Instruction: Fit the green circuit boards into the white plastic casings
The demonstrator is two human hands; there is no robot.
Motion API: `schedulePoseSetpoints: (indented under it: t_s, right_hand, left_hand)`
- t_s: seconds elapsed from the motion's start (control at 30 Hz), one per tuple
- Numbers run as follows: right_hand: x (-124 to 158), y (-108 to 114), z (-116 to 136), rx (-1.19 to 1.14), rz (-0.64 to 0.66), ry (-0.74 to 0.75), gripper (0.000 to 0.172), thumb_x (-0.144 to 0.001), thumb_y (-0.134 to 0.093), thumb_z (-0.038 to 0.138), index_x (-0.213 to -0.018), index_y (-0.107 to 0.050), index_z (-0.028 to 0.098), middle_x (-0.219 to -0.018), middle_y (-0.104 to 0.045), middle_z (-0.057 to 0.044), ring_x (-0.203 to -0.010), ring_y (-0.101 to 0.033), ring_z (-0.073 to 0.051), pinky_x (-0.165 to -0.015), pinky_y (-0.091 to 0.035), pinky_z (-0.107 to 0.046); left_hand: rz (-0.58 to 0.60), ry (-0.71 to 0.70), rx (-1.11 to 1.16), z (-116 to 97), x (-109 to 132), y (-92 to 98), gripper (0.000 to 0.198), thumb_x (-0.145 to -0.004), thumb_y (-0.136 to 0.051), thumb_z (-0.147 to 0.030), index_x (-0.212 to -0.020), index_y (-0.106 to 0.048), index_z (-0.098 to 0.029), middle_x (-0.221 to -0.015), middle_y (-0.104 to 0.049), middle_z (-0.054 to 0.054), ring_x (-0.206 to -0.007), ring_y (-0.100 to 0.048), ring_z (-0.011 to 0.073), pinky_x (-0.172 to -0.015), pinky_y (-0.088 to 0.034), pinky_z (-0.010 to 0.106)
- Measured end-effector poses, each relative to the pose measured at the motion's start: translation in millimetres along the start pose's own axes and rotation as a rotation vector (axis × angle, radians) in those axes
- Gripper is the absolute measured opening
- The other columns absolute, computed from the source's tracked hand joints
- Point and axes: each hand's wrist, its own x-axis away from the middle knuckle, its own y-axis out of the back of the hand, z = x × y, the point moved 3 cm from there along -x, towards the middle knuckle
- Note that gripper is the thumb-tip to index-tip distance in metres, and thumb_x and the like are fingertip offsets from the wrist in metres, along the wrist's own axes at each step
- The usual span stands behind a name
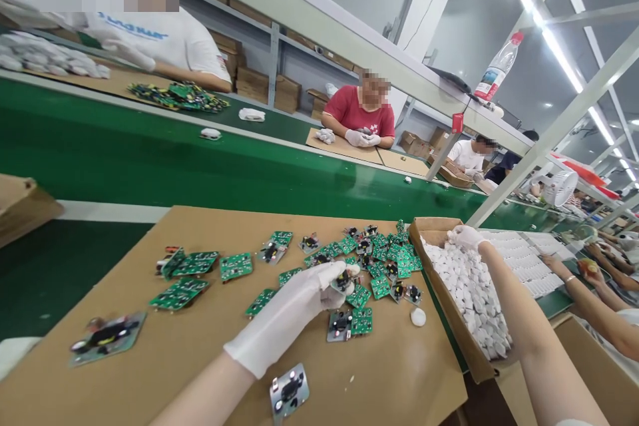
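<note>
My left hand point(329, 285), in a white glove, is closed on a small circuit board point(343, 279) with its component side showing, held over the cardboard sheet. Around and beneath it lie several green circuit boards point(380, 286), some with solder side up, others with components up. My right hand point(468, 237), also gloved, reaches into the far end of a cardboard box point(442, 319) filled with small white plastic pieces point(472, 293). Its fingertips blend into the white pieces, so their grip is unclear. A round white piece point(418, 317) sits on the sheet near the box.
The brown cardboard sheet point(200, 359) covers my bench. Beyond it runs a green conveyor belt point(249, 170) carrying a few white pieces. Co-workers sit across, one in a red shirt point(359, 113). White trays point(519, 263) and a neighbour's arm point(584, 299) are at right. A slanted post point(529, 153) rises nearby.
</note>
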Motion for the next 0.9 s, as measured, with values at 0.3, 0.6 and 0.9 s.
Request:
schedulePoseSetpoints:
  t_s: [0.3,0.6,0.9]
  right_hand:
    - [35,18,-16,-0.577,-0.222,0.017,0.031,-0.095,-0.056,0.036,-0.12,-0.059,0.017,-0.118,-0.062,-0.009,-0.097,-0.064,-0.02,-0.082,-0.056,-0.04]
    - [55,25,38,-0.729,-0.407,0.268,0.039,-0.1,-0.043,0.043,-0.127,-0.053,0.017,-0.127,-0.059,-0.011,-0.107,-0.063,-0.022,-0.087,-0.055,-0.041]
    - [75,4,27,0.069,-0.181,0.132,0.032,-0.095,-0.057,0.033,-0.123,-0.057,0.018,-0.123,-0.06,-0.009,-0.105,-0.062,-0.022,-0.09,-0.053,-0.044]
  left_hand:
    - [0.025,0.025,0.12,6,2,-2.2,0.025,-0.061,-0.073,-0.03,-0.081,-0.069,-0.018,-0.066,-0.061,0.001,-0.066,-0.054,0.0182,-0.071,-0.046,0.035]
    - [0.106,-0.012,0.139,13,-5,3.4,0.025,-0.069,-0.073,-0.037,-0.083,-0.071,-0.016,-0.07,-0.064,0.006,-0.07,-0.058,0.0197,-0.071,-0.048,0.036]
    - [0.051,0.019,0.177,15,-5,3.3,0.031,-0.062,-0.077,-0.033,-0.087,-0.071,-0.015,-0.069,-0.067,0.004,-0.069,-0.062,0.02,-0.07,-0.051,0.034]
